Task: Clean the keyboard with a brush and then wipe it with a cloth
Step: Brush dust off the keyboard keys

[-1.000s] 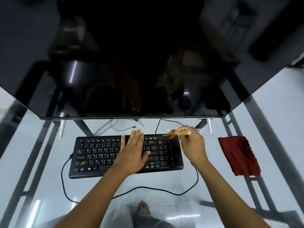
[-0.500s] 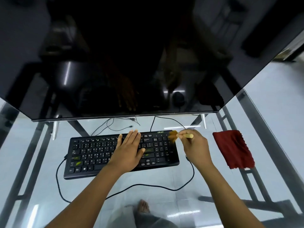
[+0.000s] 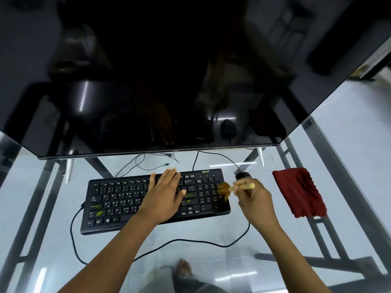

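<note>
A black keyboard (image 3: 118,199) lies on the glass desk below the monitor. My left hand (image 3: 164,195) rests flat on its middle keys, fingers spread and pointing away from me. My right hand (image 3: 252,200) grips a small brush (image 3: 232,188) with a pale wooden handle. Its brown bristles touch the number pad at the keyboard's right end. A dark red cloth (image 3: 299,194) lies crumpled on the glass to the right of my right hand, apart from it.
A large dark monitor (image 3: 148,81) hangs over the back of the glass desk (image 3: 53,250). A black mouse (image 3: 242,176) sits behind my right hand, its cable looping along the front. Thin cables lie behind the keyboard. The desk's metal frame and my foot show through the glass.
The brush has dropped from the keyboard's top right corner down onto the number pad. My left hand has stayed flat on the keys. The camera view has shifted slightly.
</note>
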`<state>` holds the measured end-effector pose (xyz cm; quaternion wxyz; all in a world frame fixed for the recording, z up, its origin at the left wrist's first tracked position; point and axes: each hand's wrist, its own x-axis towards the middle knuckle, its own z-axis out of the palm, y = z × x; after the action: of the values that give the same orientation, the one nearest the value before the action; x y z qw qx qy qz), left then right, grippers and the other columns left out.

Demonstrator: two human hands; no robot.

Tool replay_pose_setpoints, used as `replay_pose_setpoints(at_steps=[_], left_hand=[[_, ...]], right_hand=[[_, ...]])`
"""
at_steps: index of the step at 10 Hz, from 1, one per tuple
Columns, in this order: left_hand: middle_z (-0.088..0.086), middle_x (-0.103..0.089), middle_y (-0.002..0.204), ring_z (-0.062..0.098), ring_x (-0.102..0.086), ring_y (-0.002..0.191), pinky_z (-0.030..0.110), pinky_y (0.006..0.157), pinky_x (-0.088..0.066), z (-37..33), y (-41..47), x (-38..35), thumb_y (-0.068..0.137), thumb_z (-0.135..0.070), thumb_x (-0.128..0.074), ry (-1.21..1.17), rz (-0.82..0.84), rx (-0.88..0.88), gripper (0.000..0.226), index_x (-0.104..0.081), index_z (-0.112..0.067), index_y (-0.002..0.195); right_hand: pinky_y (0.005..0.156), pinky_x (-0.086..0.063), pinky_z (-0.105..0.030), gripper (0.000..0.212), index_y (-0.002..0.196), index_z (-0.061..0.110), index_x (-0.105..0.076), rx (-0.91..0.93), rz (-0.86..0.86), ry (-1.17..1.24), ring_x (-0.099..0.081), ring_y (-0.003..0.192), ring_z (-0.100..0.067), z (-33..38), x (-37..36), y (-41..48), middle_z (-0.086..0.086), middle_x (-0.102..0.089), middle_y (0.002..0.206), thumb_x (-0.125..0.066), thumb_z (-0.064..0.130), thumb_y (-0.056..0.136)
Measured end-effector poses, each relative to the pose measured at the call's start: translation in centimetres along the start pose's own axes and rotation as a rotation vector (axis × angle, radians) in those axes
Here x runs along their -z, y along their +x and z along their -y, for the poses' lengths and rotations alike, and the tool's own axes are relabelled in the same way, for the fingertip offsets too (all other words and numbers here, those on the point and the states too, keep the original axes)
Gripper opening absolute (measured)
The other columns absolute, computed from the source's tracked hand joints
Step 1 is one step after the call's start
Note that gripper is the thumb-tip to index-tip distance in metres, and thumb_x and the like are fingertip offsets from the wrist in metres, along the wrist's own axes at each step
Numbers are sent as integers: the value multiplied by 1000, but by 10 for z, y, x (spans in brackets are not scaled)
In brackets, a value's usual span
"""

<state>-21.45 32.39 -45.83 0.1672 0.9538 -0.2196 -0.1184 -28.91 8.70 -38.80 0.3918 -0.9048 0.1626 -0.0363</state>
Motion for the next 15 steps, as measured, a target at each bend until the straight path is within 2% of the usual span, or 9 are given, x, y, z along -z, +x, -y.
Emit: replay_pose_setpoints(at_steps=[1, 3, 4, 5, 6, 7, 9, 10, 15], left_hand=[[0, 4, 161, 12, 14, 146, 47, 117, 14, 0, 0, -2, 88, -69, -23, -6, 34, -8, 86, -6, -15, 153], [-7, 21, 158, 7, 27, 141, 51, 115, 18, 0, -4, -2, 70, -86, -40, 2, 101, -68, 117, 11, -20, 152], [-8, 23, 157, 6, 30, 140, 51, 115, 16, 1, -4, -2, 66, -86, -48, 50, 125, -96, 125, 14, -20, 151], [-7, 23, 157, 7, 31, 139, 51, 115, 16, 1, -3, -4, 65, -84, -52, 54, 121, -89, 127, 16, -20, 151], [-7, 23, 157, 6, 31, 139, 52, 115, 16, 1, -3, -4, 65, -85, -50, 70, 132, -89, 127, 18, -20, 151], [-8, 23, 157, 6, 31, 140, 51, 115, 15, 1, -3, -4, 64, -85, -50, 67, 133, -84, 127, 16, -20, 151], [-8, 23, 157, 7, 30, 140, 51, 116, 15, 0, -2, -3, 65, -84, -50, 77, 136, -81, 126, 16, -19, 151], [-8, 24, 157, 7, 30, 140, 51, 116, 14, 0, -2, -3, 65, -84, -50, 75, 136, -82, 126, 18, -20, 151], [-7, 24, 157, 9, 29, 140, 51, 116, 15, -2, -3, -2, 65, -85, -51, 85, 136, -78, 127, 17, -19, 151]], right_hand=[[63, -53, -14, 14, 87, 14, -64, -35, 236, 66, -69, 72, -11, 3, -3, -4, 2, -74, 73, -55, 8, 95], [60, -52, -23, 14, 85, 15, -63, -64, 1, 158, -68, 71, -12, 2, -2, 11, 3, -73, 79, -57, 8, 95], [73, -59, -30, 13, 85, 15, -65, -69, 205, 156, -72, 77, -22, 10, -10, 11, -3, -76, 77, -59, 10, 95], [80, -55, -32, 19, 81, 25, -63, -57, -100, 130, -69, 81, -18, 12, -15, 20, 4, -73, 82, -59, 10, 93], [83, -59, -33, 11, 85, 17, -65, -108, 112, 280, -73, 79, -18, 24, -26, 25, 1, -75, 79, -61, 12, 94], [71, -48, -4, 11, 85, 16, -67, -91, -10, 177, -66, 73, -1, 33, -32, 34, 7, -70, 80, -61, 11, 93], [72, -54, -21, 11, 86, 19, -64, -49, 148, 81, -70, 77, -16, 27, -29, 36, 4, -75, 78, -58, 17, 96], [69, -50, -25, 13, 83, 25, -65, -22, -100, -2, -67, 81, -15, 14, -15, 30, 6, -72, 84, -62, 19, 93], [71, -56, -21, 13, 87, 12, -67, -11, -46, 101, -69, 72, -9, -12, -2, -7, 8, -72, 75, -59, 3, 93]])
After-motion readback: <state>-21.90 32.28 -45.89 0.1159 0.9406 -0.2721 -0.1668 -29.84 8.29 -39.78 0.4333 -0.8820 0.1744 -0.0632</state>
